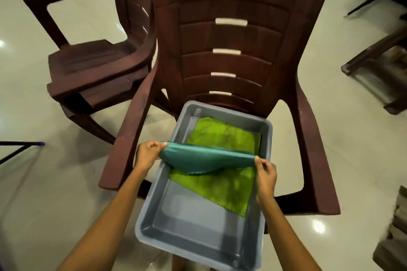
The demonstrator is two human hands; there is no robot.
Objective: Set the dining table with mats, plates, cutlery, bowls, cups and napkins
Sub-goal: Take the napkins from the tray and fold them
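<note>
A grey plastic tub (193, 229) sits on the seat of a maroon plastic chair (231, 50). A light green cloth (222, 185) lies flat inside the tub. Above it a teal cloth (204, 158) is stretched across the tub, sagging in the middle. My left hand (148, 153) pinches its left corner over the tub's left rim. My right hand (265, 177) pinches its right corner over the right rim.
A second maroon chair (92, 66) stands to the left, close against the first. Dark furniture legs (374, 68) show at the right edge. A black rod with a blue tip (24, 144) lies at the left. Glossy pale floor tiles surround the chairs.
</note>
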